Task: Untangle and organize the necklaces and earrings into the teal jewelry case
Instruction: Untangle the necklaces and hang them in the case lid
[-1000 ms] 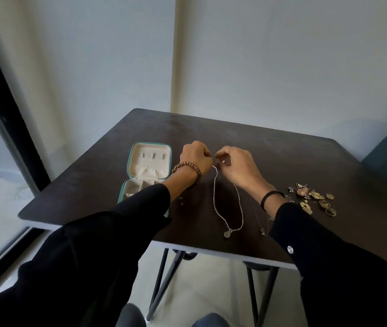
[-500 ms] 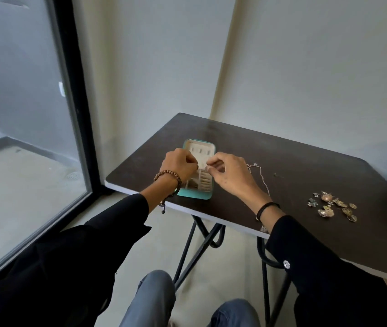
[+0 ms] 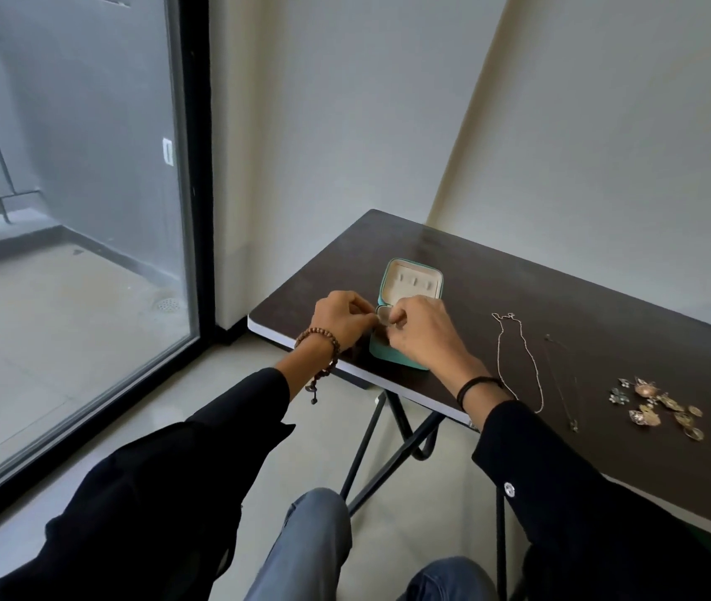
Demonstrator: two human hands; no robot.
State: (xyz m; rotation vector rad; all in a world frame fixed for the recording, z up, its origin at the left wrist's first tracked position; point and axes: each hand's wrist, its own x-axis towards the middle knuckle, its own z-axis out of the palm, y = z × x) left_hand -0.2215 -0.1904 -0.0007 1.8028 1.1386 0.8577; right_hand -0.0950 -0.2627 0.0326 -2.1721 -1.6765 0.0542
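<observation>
The open teal jewelry case (image 3: 410,292) with its cream lining sits near the left front corner of the dark brown desk (image 3: 583,305). Its lid is tipped back toward 12 o'clock and its lower half is mostly hidden behind the hands. The left hand (image 3: 338,318), with a brown bead bracelet (image 3: 316,340) on its wrist, and the right hand (image 3: 425,334), with a black band (image 3: 475,386) on its wrist, meet just over the case's near half. The fingers (image 3: 364,316) of both hands are curled and pinch a small pale round piece (image 3: 383,315) between them (what it belongs to is too small to tell). At 3 o'clock from the case, well apart from it, a pale beaded necklace (image 3: 535,370) lies in a long loop on the desk. Just past it, again toward 3 o'clock, lies a thin dark chain (image 3: 561,383) with a small pendant at its near end. Farther out toward 4 o'clock, a cluster of gold and silver earrings (image 3: 657,405) lies loose on the desk.
</observation>
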